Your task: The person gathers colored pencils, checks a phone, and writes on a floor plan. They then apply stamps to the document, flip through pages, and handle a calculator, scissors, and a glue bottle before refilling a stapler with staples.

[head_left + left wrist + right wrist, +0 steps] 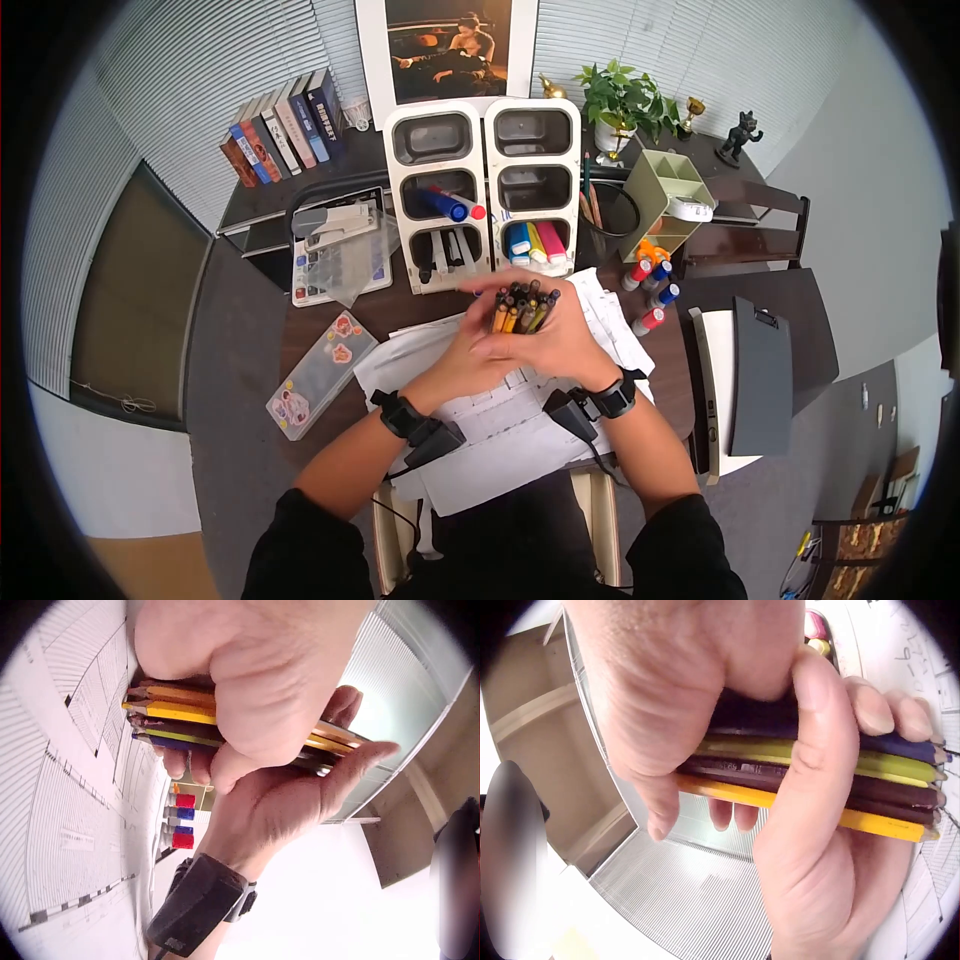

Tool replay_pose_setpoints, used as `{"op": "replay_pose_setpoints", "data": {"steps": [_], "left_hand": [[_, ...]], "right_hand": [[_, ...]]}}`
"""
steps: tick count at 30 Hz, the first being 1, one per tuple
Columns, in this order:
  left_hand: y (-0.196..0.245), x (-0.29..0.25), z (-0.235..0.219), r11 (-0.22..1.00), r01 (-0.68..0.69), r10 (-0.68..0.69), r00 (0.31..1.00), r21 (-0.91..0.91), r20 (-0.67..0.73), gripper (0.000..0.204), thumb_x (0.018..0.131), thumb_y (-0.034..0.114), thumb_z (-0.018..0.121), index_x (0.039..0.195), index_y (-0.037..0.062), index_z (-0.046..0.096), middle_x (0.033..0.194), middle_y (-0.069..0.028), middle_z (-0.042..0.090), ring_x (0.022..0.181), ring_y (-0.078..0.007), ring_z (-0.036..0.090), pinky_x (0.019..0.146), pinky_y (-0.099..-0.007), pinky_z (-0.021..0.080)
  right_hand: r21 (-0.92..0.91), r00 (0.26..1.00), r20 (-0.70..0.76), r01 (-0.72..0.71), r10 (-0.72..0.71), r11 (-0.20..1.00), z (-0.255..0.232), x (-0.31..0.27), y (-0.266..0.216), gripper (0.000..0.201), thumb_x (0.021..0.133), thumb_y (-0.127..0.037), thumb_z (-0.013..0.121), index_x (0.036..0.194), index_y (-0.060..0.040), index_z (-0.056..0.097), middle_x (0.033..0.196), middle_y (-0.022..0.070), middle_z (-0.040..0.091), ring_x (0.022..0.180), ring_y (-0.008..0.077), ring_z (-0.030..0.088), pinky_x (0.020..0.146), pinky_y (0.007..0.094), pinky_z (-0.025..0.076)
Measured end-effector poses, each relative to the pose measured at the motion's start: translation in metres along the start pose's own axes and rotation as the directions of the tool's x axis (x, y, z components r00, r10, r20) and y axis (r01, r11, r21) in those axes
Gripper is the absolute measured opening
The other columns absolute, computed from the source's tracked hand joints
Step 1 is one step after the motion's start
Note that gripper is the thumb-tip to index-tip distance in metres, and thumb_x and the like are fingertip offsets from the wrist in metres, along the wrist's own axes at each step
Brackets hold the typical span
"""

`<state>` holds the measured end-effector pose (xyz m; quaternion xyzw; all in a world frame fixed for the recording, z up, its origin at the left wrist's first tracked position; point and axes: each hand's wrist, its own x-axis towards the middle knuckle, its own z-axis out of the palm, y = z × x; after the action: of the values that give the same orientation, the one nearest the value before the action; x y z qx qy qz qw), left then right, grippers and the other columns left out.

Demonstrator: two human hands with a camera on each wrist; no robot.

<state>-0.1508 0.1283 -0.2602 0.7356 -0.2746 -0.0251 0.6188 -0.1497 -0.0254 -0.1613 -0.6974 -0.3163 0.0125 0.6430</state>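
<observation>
A thick bundle of coloured pencils (525, 308) is gripped between both hands above the papers. My left hand (468, 350) wraps one side and my right hand (562, 330) the other. The left wrist view shows pointed ends of orange, yellow and dark pencils (180, 712) beside the left hand's palm (255, 667), with the right hand (270, 802) behind. In the right wrist view, fingers of the left hand (814, 772) curl over the pencils (885, 825), and the right hand (660, 682) covers their other end.
Printed sheets (500, 440) lie under the hands. Behind stands a white organizer (483, 190) holding pens, markers and highlighters. A clear case (320, 375) and a stapler (335, 225) are left; red and blue-capped bottles (650, 320), a mesh cup (610, 210) and a dark device (762, 380) are right.
</observation>
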Motion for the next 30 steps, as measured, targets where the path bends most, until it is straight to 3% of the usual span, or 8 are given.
{"op": "replay_pose_setpoints", "data": {"steps": [2, 6, 7, 10, 13, 20, 22, 30], "left_hand": [[0.017, 0.007, -0.008, 1.0, 0.002, -0.004, 0.998, 0.029, 0.063, 0.064, 0.082, 0.012, 0.081, 0.135, 0.0003, 0.047, 0.131, -0.0133, 0.055, 0.121, -0.0215, 0.055, 0.102, -0.0375, 0.046], [0.028, 0.011, -0.011, 0.999, 0.04, -0.04, 0.999, -0.014, 0.029, 0.071, 0.082, 0.02, 0.083, 0.138, -0.0006, 0.044, 0.133, -0.014, 0.052, 0.123, -0.0209, 0.053, 0.103, -0.0381, 0.045], [0.029, 0.011, -0.011, 0.998, 0.061, -0.06, 0.998, -0.035, 0.028, 0.065, 0.084, 0.017, 0.082, 0.134, -0.0007, 0.046, 0.125, -0.0121, 0.058, 0.112, -0.0179, 0.06, 0.097, -0.0357, 0.05], [0.028, 0.01, -0.008, 0.966, 0.063, -0.063, 0.998, -0.251, 0.009, 0.06, 0.082, 0.012, 0.083, 0.129, 0.0007, 0.048, 0.109, -0.0076, 0.065, 0.096, -0.0136, 0.065, 0.087, -0.0311, 0.054], [0.033, 0.012, -0.008, 0.967, 0.064, -0.061, 0.998, -0.248, 0.019, 0.059, 0.08, 0.01, 0.085, 0.125, 0.0016, 0.049, 0.095, -0.004, 0.067, 0.084, -0.0111, 0.066, 0.078, -0.0274, 0.055], [0.029, 0.012, -0.007, 0.976, 0.071, -0.068, 0.997, -0.204, 0.026, 0.054, 0.079, 0.013, 0.087, 0.121, 0.0026, 0.054, 0.092, -0.0035, 0.066, 0.086, -0.0117, 0.065, 0.078, -0.0291, 0.054], [0.03, 0.013, -0.007, 0.966, 0.067, -0.058, 0.997, -0.251, 0.044, 0.053, 0.079, 0.014, 0.086, 0.121, 0.0031, 0.056, 0.095, -0.0032, 0.065, 0.086, -0.0117, 0.064, 0.079, -0.0302, 0.054], [0.035, 0.012, -0.008, 0.978, 0.055, -0.051, 0.998, -0.202, 0.025, 0.057, 0.079, 0.015, 0.086, 0.126, 0.0029, 0.056, 0.112, -0.0061, 0.063, 0.093, -0.013, 0.065, 0.083, -0.0313, 0.054]], "right_hand": [[0.295, 0.995, -0.026, -0.084, 0.096, 0.952, 0.0, 0.002, 0.002, 0.058, 0.073, -0.008, 0.088, 0.125, 0.0006, 0.063, 0.1, 0.0107, 0.073, 0.094, 0.0162, 0.069, 0.086, 0.0296, 0.055], [0.321, 0.984, -0.179, 0.066, -0.008, 0.945, -0.004, 0.003, 0.023, 0.046, 0.081, -0.006, 0.083, 0.12, 0.0011, 0.06, 0.105, 0.011, 0.07, 0.095, 0.0179, 0.069, 0.086, 0.0311, 0.055], [0.265, 0.992, -0.119, 0.07, -0.04, 0.962, -0.009, 0.002, 0.022, 0.041, 0.085, -0.002, 0.078, 0.121, 0.001, 0.058, 0.112, 0.0091, 0.065, 0.102, 0.0118, 0.065, 0.085, 0.0288, 0.055], [0.118, 0.995, -0.085, 0.061, -0.051, 0.991, -0.015, 0.001, 0.012, 0.039, 0.086, -0.001, 0.077, 0.12, 0.0016, 0.059, 0.112, 0.0087, 0.065, 0.103, 0.0123, 0.065, 0.088, 0.0288, 0.054], [0.16, 0.997, -0.053, 0.055, -0.047, 0.986, -0.019, 0.0, 0.013, 0.037, 0.087, 0.001, 0.075, 0.12, 0.0019, 0.06, 0.114, 0.0092, 0.066, 0.103, 0.0132, 0.065, 0.09, 0.029, 0.054], [0.286, 0.999, -0.009, 0.048, -0.047, 0.957, -0.017, 0.002, 0.014, 0.036, 0.09, -0.001, 0.071, 0.124, 0.0026, 0.061, 0.126, 0.0158, 0.065, 0.111, 0.0209, 0.066, 0.094, 0.032, 0.053], [0.238, 0.989, -0.03, 0.145, -0.142, 0.96, -0.018, 0.002, 0.018, 0.037, 0.091, -0.005, 0.07, 0.126, 0.004, 0.059, 0.126, 0.0217, 0.064, 0.112, 0.0345, 0.067, 0.096, 0.0446, 0.055], [0.213, 0.99, 0.015, 0.131, -0.137, 0.968, -0.017, 0.002, 0.022, 0.038, 0.092, -0.006, 0.069, 0.127, 0.0014, 0.058, 0.132, 0.022, 0.061, 0.114, 0.0369, 0.066, 0.097, 0.0467, 0.055]]}}
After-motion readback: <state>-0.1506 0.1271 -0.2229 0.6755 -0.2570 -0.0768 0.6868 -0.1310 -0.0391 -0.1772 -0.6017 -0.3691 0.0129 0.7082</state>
